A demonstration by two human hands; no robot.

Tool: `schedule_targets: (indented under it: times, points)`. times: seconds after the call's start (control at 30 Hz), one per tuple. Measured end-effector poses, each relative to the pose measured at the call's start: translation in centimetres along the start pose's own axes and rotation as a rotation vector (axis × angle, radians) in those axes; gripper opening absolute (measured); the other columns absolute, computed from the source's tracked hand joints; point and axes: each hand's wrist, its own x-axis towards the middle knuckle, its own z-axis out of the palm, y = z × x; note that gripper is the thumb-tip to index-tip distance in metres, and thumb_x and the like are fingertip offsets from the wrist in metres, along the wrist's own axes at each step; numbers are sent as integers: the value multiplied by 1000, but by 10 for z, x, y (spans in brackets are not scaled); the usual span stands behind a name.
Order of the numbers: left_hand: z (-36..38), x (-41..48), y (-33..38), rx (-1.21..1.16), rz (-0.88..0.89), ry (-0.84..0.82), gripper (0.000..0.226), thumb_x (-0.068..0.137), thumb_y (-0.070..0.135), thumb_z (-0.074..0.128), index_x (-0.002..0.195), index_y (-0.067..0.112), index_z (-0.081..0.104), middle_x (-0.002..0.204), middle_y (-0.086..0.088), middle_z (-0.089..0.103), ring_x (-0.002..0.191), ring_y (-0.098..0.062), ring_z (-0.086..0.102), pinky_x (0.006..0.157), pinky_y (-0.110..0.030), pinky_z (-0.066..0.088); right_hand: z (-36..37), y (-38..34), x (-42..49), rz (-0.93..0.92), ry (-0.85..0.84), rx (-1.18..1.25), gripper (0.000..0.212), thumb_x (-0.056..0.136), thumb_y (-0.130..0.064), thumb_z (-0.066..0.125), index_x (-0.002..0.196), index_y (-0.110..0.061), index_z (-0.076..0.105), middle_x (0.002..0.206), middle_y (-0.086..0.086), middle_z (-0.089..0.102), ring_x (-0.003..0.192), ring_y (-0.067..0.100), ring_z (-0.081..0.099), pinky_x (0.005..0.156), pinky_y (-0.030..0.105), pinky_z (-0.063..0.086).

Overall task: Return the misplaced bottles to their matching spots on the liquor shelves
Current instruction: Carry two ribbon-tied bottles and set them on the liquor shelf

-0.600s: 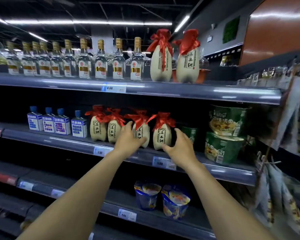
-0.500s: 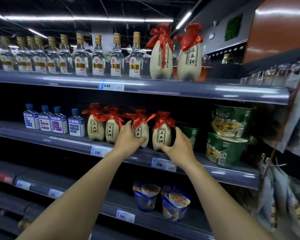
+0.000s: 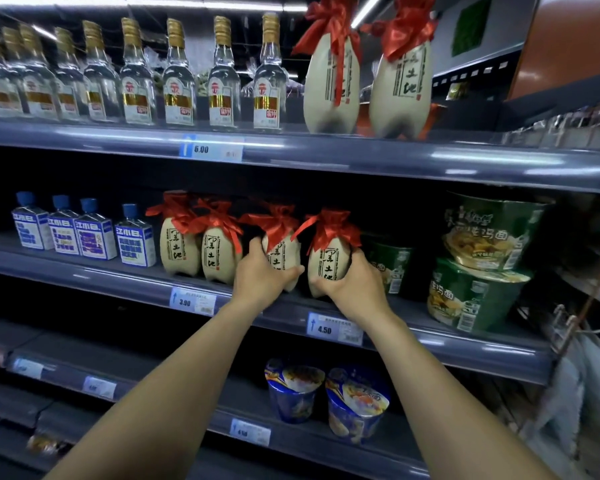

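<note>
Several small cream jars with red ribbons stand in a row on the middle shelf [image 3: 84, 275]. My left hand [image 3: 260, 277] grips the third cream jar [image 3: 284, 252] from the front. My right hand [image 3: 352, 289] wraps around the fourth cream jar [image 3: 328, 263], its fingers curled round the right side and base. Both jars stand on the shelf, a little apart. Two more small jars [image 3: 181, 247] stand to the left. Two large cream jars [image 3: 331, 81] with red ribbons stand on the top shelf [image 3: 361, 155], beside a row of clear glass bottles [image 3: 222, 81].
Blue-capped flat bottles [image 3: 94, 233] stand at the left of the middle shelf. Green noodle bowls [image 3: 475, 292] are stacked at its right, close to my right hand. Blue noodle cups [image 3: 326, 396] sit on the shelf below. Price tags [image 3: 333, 329] line the shelf edges.
Both hands have closed round their jars; the fingers now wrap the bodies. The camera has moved closer to the shelves.
</note>
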Motion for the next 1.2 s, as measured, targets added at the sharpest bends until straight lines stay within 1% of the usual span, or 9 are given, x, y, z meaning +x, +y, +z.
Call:
schedule_targets:
  times: [0.17,0.27,0.43,0.53,0.67,0.83,1.0,1.1,1.2]
  points:
    - [-3,2,-1,-45,9,18,63,61,50,93,104,26,54,86,15,65,77,1,61,60,-16,44,0,-4,-1,-6,59,50,53,59,-38,94,91,-36,51,83,-18,66,72,-18,61,49,1,41]
    - [-7,-2,0,-62,48,24,58,58,54,93,93,31,51,75,15,62,64,4,58,54,-15,39,-5,-10,-10,-7,118,34,56,60,-44,92,103,-31,58,87,-16,69,74,-6,65,54,6,45]
    - [-21,-14,15,-106,161,39,79,55,59,90,121,33,55,83,22,66,76,9,61,68,-18,50,-30,-25,-32,-34,246,19,59,58,-45,93,106,-29,61,84,-22,66,76,-26,57,57,-2,39]
    - [-28,-29,37,-168,197,33,73,53,63,89,114,39,57,70,25,60,65,14,56,60,-11,41,-55,-31,-53,-39,278,-33,63,57,-50,90,109,-33,61,86,-22,66,76,-28,55,58,-3,39]
    - [-27,-63,63,-192,258,-46,54,52,66,87,91,42,58,81,40,62,71,16,59,55,-5,39,-92,-26,-89,18,313,-96,69,53,-59,86,112,-32,63,90,-17,71,78,-8,65,59,6,42]
    - [3,-121,95,-249,332,-232,62,49,62,90,101,40,62,78,26,69,76,13,63,58,-3,43,-149,0,-148,71,411,-92,68,48,-62,84,106,-36,61,83,-23,68,76,-19,61,55,0,42]
    - [55,-196,146,-308,363,-412,63,47,62,89,101,44,60,80,29,69,79,16,63,59,-5,45,-222,42,-219,157,523,-159,68,48,-60,86,109,-37,63,85,-20,71,76,-6,67,64,17,52]
    - [93,-251,186,-366,363,-500,64,47,56,92,102,46,62,85,38,67,78,16,64,62,-8,49,-281,69,-269,206,570,-226,61,48,-59,86,100,-39,60,76,-23,66,73,-15,61,56,7,44]
    - [134,-317,233,-394,345,-544,70,41,62,90,102,40,65,80,27,71,74,12,66,66,-19,55,-350,98,-327,276,588,-236,65,50,-55,90,105,-36,62,85,-19,71,77,-8,66,62,18,52]
